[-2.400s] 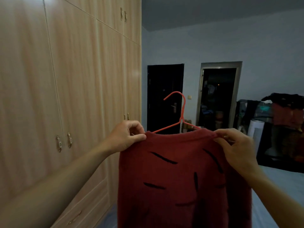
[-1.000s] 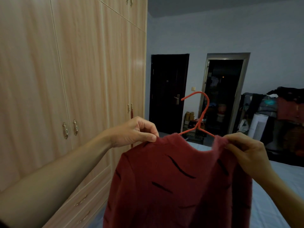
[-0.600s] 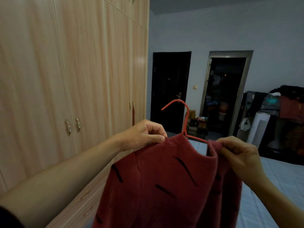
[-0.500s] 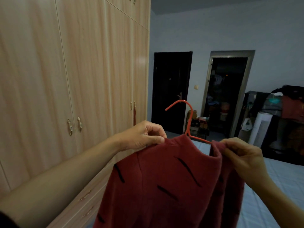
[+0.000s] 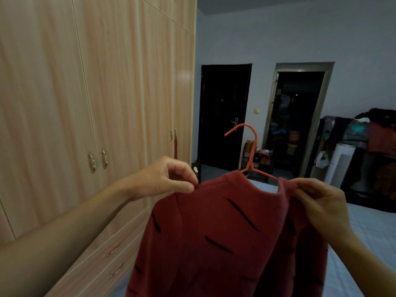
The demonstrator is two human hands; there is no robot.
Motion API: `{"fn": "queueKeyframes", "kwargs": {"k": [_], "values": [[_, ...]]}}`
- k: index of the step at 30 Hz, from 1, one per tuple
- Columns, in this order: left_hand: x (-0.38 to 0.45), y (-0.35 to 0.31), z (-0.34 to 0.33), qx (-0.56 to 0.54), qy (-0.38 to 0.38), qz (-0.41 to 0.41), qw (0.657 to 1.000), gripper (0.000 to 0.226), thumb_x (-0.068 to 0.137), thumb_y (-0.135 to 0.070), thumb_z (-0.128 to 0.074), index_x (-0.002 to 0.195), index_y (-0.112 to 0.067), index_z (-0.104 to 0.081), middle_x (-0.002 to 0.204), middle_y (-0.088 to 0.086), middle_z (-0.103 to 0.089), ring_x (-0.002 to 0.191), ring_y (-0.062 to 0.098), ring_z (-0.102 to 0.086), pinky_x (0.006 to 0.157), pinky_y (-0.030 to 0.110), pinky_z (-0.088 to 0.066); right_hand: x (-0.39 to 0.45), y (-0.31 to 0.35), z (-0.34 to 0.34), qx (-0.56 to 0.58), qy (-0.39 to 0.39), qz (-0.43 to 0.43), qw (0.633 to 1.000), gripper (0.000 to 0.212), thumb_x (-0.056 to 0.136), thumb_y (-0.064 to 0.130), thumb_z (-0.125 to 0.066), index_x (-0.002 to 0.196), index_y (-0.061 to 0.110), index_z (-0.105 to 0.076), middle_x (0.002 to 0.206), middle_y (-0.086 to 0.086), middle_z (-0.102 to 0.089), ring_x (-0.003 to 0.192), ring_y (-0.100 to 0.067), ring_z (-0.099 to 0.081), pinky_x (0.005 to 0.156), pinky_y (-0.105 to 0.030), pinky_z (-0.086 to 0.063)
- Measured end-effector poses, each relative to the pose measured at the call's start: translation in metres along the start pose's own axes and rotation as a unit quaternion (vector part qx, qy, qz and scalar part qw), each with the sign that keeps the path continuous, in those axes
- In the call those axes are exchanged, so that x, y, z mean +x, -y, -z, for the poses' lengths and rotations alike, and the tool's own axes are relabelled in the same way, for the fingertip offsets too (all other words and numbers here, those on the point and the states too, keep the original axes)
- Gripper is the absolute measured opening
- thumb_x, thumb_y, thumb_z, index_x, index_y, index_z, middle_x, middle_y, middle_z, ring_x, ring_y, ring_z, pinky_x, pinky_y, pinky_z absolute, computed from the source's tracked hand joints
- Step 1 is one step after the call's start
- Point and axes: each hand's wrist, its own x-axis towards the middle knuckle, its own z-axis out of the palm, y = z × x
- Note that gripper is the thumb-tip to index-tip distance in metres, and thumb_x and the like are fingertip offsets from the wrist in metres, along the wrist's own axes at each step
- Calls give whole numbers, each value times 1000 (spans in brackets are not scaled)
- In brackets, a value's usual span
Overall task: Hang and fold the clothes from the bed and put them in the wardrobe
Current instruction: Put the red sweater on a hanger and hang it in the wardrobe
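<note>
Closed wardrobe [image 5: 107, 93] filling the left side, bed [image 5: 368, 232] at right with floor gap between, red sweater [image 5: 225, 232] held mid-air on orange hanger [image 5: 250, 155], left hand [image 5: 162, 179] fingers pinching its left shoulder edge, right hand [image 5: 319, 202] fingers pinching the right collar edge

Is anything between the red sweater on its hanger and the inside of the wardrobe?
Yes. The wardrobe doors beside the red sweater are all closed; one must open first. Both the left hand and right hand pinch its shoulders.

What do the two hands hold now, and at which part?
Both pinch the red sweater at its shoulders: left hand the left shoulder, right hand the right, beside the neckline.
</note>
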Motion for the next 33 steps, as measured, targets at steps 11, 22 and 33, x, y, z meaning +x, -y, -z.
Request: {"fn": "queueKeyframes", "kwargs": {"k": [11,22,33], "values": [[-10,17,20,-24,-8,42,999,23,86,3,-70,108,-2,-73,105,16,-74,102,31,-70,90,33,-57,5,-6,2,33,8,12,999,21,81,18,-73,97,32,-74,92,7,-75,85,-13,-73,77,-17,-57],[-1,41,25,-268,260,51,926,29,90,11,-57,114,0,-69,111,14,-73,102,22,-71,91,29,-56,1,0,6,40,52,40,997,18,81,13,-70,95,24,-75,91,2,-73,84,-18,-71,78,-21,-57],[6,46,3,-414,282,18,865,24,93,11,-50,112,8,-65,107,16,-71,98,23,-72,86,31,-59,0,-5,6,82,42,23,995,17,82,8,-69,93,20,-75,89,-4,-72,82,-25,-70,79,-25,-57]]}}
